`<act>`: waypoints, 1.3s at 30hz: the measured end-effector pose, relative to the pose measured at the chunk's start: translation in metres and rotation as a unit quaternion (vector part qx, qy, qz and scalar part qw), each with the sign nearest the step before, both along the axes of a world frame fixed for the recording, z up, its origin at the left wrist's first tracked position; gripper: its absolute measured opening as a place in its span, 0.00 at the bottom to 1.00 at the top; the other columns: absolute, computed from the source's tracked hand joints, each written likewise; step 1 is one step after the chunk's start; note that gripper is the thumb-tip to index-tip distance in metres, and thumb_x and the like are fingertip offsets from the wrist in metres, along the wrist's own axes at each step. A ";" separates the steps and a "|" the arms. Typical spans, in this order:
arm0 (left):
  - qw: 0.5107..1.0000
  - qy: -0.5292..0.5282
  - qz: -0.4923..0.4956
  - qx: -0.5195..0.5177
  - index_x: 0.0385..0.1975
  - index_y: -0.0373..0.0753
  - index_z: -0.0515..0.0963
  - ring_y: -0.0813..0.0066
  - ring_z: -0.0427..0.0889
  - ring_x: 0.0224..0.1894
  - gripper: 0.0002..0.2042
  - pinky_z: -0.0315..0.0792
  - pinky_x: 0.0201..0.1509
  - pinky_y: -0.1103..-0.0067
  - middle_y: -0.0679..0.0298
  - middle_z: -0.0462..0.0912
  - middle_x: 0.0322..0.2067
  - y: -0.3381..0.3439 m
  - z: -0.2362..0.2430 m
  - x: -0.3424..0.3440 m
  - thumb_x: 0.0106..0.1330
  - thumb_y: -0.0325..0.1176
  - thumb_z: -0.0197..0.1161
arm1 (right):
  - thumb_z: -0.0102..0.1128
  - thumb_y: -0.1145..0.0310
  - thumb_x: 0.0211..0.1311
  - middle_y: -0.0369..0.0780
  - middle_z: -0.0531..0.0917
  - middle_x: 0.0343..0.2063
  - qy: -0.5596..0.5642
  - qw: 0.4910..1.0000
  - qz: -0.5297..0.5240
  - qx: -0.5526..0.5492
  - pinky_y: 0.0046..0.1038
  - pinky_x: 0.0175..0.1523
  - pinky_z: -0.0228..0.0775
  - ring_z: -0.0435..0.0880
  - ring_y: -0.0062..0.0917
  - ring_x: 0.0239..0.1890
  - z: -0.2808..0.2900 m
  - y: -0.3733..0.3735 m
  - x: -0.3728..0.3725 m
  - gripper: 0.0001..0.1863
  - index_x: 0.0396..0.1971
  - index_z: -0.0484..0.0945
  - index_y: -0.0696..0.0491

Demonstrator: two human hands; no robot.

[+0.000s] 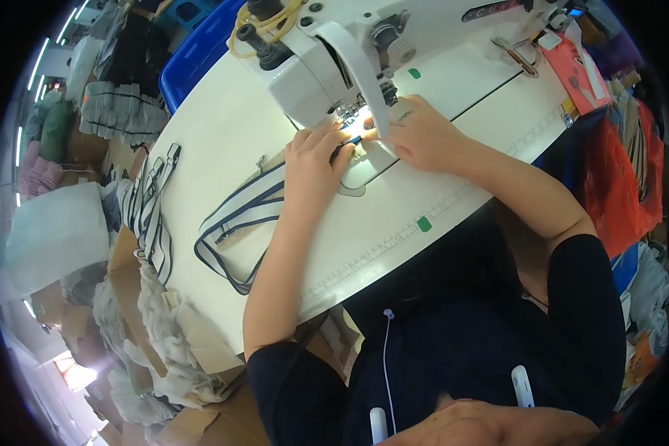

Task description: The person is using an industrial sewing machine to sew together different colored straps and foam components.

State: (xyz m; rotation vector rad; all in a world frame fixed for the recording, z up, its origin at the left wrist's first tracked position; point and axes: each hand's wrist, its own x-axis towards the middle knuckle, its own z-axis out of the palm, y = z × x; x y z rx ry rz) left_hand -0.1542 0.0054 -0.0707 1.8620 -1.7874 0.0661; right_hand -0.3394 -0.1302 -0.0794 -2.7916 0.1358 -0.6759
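Observation:
A white sewing machine [297, 82] has its lamp lit over the needle area. My left hand [316, 160] is closed on a dark-blue and white striped webbing strap [249, 201], its fingertips close to the presser foot [347, 111]. Opposite it, my right hand [427, 137] is closed, with its fingertips at the dark end of the strap beside the needle. The machine's white curved arm [357, 70] partly hides those fingertips, and glare washes out the spot. From my left hand the strap loops over the white table [320, 253] toward the left.
More striped straps [152, 201] hang over the table's left edge. A blue bin [189, 63] stands behind. Thread snips [514, 56] and a red sheet [572, 70] lie at the far right. A red bag [617, 186] hangs beside the table; cardboard boxes [130, 297] crowd the left.

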 end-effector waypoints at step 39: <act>0.998 -0.010 0.061 -0.026 0.29 0.33 0.83 0.57 0.78 0.39 0.08 0.72 0.44 0.66 0.56 0.82 0.33 -0.020 0.001 0.008 0.54 0.31 0.69 | 0.58 0.78 0.48 0.32 0.78 0.42 -0.052 0.998 -0.038 0.000 0.32 0.54 0.63 0.75 0.25 0.49 -0.007 -0.001 -0.004 0.15 0.38 0.81 0.47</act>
